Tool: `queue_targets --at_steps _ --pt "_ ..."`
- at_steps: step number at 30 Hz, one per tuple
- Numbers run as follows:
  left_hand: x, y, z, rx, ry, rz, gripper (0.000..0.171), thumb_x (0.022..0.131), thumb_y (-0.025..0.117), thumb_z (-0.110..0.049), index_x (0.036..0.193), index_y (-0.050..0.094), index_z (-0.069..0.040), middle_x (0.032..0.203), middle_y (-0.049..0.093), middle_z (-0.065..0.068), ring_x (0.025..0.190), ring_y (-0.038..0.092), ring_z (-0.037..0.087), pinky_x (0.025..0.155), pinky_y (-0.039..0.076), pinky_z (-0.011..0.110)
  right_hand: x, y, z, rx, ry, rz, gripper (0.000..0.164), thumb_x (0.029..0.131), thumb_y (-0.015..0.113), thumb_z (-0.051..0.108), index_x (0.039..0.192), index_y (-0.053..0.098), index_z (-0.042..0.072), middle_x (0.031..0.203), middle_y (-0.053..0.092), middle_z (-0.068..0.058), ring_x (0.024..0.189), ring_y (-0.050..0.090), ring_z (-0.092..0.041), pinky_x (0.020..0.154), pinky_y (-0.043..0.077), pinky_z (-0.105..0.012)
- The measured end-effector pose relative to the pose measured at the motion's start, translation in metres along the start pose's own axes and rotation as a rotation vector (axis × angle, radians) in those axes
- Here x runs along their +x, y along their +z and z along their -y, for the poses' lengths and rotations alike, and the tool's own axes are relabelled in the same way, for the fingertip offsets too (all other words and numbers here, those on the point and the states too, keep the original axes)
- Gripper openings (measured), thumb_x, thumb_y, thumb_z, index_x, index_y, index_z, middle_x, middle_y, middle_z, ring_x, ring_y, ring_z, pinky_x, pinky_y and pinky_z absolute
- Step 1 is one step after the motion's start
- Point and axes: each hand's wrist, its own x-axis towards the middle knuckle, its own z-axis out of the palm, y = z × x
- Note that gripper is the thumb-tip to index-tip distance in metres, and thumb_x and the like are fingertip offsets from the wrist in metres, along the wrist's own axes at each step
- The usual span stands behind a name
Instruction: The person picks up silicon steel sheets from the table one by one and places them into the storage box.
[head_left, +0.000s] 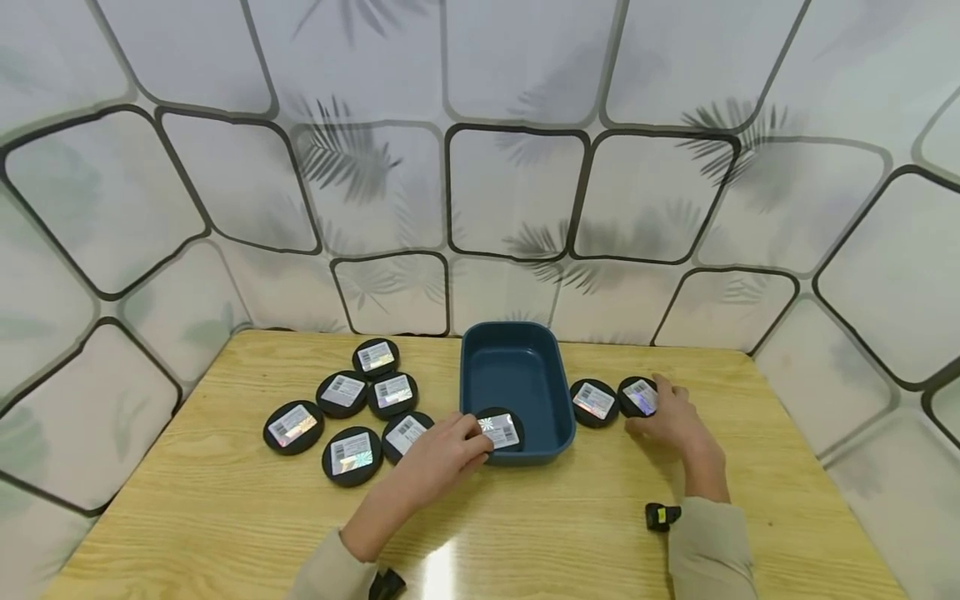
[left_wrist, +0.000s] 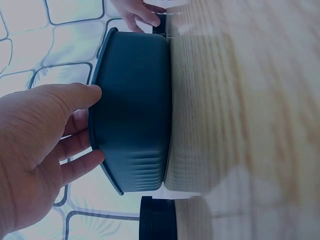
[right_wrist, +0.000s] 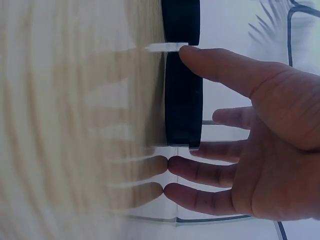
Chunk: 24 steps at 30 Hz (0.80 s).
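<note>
My left hand is at the near left corner of a dark blue bin, its thumb and fingertips right at the rim. Inside the bin, beside those fingertips, lies a black round disc with a white barcode label. To the right, my right hand spreads around another black disc sitting on the table. Its thumb overlaps one end of this disc; the fingers, fairly straight, stand by the other end, with two fingertips down at the tabletop.
Left of the bin several labelled discs lie on the wooden table, the nearest one partly under my left hand. Between the bin and my right hand sits one more disc. A patterned curtain borders the table's back and sides.
</note>
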Motion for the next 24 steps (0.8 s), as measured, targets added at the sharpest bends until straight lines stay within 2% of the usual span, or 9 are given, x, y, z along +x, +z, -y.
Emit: queue_targets --at_steps 8,15,24 --pt "-0.0004 0.0013 -0.0004 0.001 -0.004 0.004 0.009 0.088 0.076 -0.015 0.094 0.070 -0.018 0.089 0.056 -0.002 0.080 0.051 0.013 0.068 0.047 0.024 0.0023 0.0005 -0.0003 -0.051 -0.003 -0.004 0.096 0.088 0.072 0.029 0.152 0.012 -0.009 0.140 0.024 -0.048 0.122 0.036 -0.067 0.098 0.037 -0.069" --pt "-0.0006 0.0027 0.0013 0.005 -0.006 0.005 0.009 0.089 0.076 -0.015 0.095 0.070 -0.018 0.090 0.056 -0.002 0.080 0.051 0.013 0.068 0.047 0.024 0.0017 -0.0008 0.0035 -0.053 0.017 -0.007 0.097 0.088 0.072 0.029 0.152 0.010 -0.010 0.142 0.022 -0.048 0.124 0.034 -0.066 0.098 0.036 -0.070" --pt "-0.0003 0.0036 0.0022 0.008 -0.002 0.000 0.010 0.088 0.076 -0.014 0.094 0.069 -0.017 0.090 0.057 -0.002 0.080 0.051 0.014 0.068 0.047 0.024 0.0015 -0.0004 0.0019 -0.067 -0.030 -0.024 0.093 0.090 0.071 0.031 0.153 0.015 -0.008 0.145 0.023 -0.046 0.126 0.033 -0.066 0.100 0.034 -0.070"
